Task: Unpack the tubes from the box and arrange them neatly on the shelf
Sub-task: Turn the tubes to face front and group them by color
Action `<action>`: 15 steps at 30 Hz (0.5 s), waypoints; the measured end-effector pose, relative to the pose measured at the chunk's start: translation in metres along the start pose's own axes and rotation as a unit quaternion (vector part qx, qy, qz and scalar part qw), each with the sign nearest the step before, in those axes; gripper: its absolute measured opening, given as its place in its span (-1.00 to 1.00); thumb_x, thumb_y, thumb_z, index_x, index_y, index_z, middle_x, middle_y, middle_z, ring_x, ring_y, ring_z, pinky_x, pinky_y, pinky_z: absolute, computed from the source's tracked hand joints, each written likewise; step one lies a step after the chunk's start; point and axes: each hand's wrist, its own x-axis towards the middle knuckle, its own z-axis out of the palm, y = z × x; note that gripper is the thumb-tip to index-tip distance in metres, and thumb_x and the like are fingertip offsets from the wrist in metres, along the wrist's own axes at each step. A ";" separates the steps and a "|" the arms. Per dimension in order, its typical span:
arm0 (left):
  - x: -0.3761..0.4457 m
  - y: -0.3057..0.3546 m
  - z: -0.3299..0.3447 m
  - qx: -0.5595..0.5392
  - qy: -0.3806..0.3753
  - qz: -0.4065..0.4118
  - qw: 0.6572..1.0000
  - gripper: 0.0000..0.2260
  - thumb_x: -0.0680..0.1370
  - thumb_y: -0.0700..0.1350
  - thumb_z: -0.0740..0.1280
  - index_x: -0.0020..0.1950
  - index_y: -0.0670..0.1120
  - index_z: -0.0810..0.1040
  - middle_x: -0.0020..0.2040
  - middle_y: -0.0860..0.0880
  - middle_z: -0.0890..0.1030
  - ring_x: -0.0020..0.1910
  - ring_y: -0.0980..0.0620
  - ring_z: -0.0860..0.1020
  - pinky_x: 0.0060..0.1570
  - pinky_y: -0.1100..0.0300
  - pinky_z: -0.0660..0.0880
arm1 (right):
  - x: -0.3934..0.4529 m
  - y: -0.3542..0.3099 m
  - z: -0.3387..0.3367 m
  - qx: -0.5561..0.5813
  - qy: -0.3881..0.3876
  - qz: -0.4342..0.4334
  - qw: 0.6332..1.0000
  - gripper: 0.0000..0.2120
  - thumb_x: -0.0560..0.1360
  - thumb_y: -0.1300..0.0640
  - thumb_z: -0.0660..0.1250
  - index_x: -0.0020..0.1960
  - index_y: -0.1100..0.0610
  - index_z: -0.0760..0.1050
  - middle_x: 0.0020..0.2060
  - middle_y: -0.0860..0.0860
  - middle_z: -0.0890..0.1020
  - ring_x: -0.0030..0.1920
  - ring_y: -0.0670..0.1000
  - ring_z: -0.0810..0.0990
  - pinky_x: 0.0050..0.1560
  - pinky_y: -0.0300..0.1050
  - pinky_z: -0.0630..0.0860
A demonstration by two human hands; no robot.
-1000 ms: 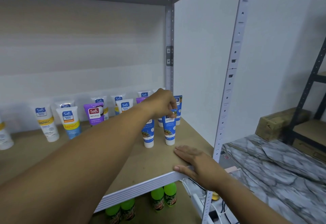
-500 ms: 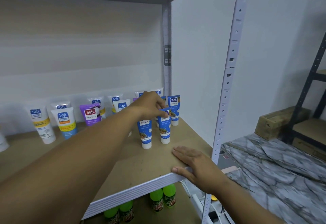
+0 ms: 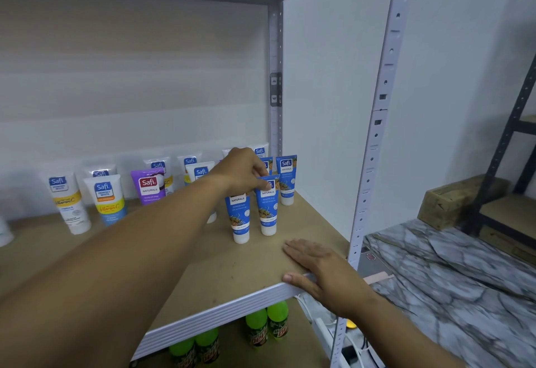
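My left hand (image 3: 242, 172) reaches across the brown shelf board (image 3: 220, 269) and pinches the top edge of a blue tube (image 3: 267, 208) that stands upright on its white cap. A second blue tube (image 3: 240, 218) stands just left of it, and a third (image 3: 286, 179) stands behind, near the right wall. My right hand (image 3: 322, 275) lies flat on the shelf's front right corner, thumb over the white edge. Farther left stand white tubes with yellow bands (image 3: 68, 202), a white and blue one (image 3: 106, 196) and a purple tube (image 3: 149, 186). No box is in view.
White perforated shelf uprights (image 3: 374, 141) frame the right side. Green bottles (image 3: 266, 324) stand on the lower level, beside a white power strip (image 3: 324, 330). A marble-patterned surface (image 3: 452, 280) and a dark rack with a cardboard box (image 3: 458, 202) lie to the right.
The view has shifted slightly. My left hand stays on top of the front blue tube, which has shifted a little on the shelf. My right hand has stayed in place.
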 end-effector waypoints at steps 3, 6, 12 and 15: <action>0.000 -0.001 0.001 0.005 0.001 0.001 1.000 -0.74 0.46 -0.07 0.53 0.11 -0.10 0.69 -0.11 0.02 0.68 -0.25 0.11 0.64 -0.30 0.31 0.49 | -0.001 -0.001 -0.001 0.001 -0.004 0.002 1.000 -0.31 0.50 -0.44 0.00 0.52 -0.11 0.21 0.50 -0.20 0.24 0.49 -0.25 0.13 0.51 -0.19 0.11; 0.000 -0.004 0.003 -0.006 0.006 0.000 1.000 -0.72 0.45 -0.06 0.54 0.12 -0.11 0.68 -0.10 0.02 0.68 -0.27 0.13 0.63 -0.29 0.31 0.49 | -0.001 -0.002 -0.001 0.002 -0.001 0.003 1.000 -0.31 0.50 -0.44 0.00 0.52 -0.11 0.22 0.50 -0.20 0.24 0.49 -0.24 0.14 0.51 -0.18 0.12; -0.003 -0.007 0.007 -0.012 0.017 0.001 1.000 -0.68 0.45 -0.03 0.53 0.17 -0.09 0.67 -0.12 0.07 0.61 -0.20 0.19 0.58 -0.24 0.30 0.49 | -0.001 -0.002 -0.002 -0.001 -0.002 0.001 1.000 -0.31 0.51 -0.43 0.01 0.51 -0.09 0.24 0.50 -0.18 0.26 0.49 -0.23 0.15 0.51 -0.18 0.13; -0.004 -0.007 0.006 -0.013 0.019 0.001 1.000 -0.67 0.45 -0.03 0.54 0.18 -0.10 0.67 -0.13 0.07 0.60 -0.22 0.19 0.57 -0.21 0.29 0.50 | -0.001 -0.003 -0.002 -0.001 -0.004 0.004 1.000 -0.32 0.51 -0.42 0.02 0.51 -0.09 0.23 0.50 -0.18 0.26 0.49 -0.23 0.15 0.51 -0.18 0.12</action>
